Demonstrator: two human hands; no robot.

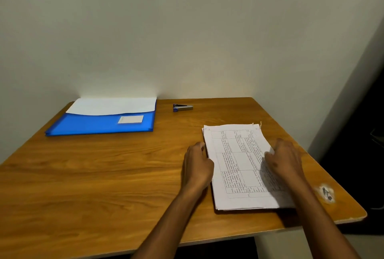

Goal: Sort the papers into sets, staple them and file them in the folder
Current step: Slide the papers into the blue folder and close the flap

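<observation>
A stack of printed papers [236, 163] with a table on the top sheet lies on the right half of the wooden table [99, 171]. My left hand [197, 165] touches the stack's left edge with curled fingers. My right hand [284, 161] lies on the right side of the stack, fingers curled at the top sheet's edge. A blue folder [99, 123] with white sheets showing from its top lies at the back left. A small blue and silver stapler [182, 107] sits at the back, between the folder and the stack.
The table stands against a pale wall [187, 30]. Its right edge runs close to the stack, with a worn white patch [327, 193] near the front right corner. Dark floor space lies beyond that edge.
</observation>
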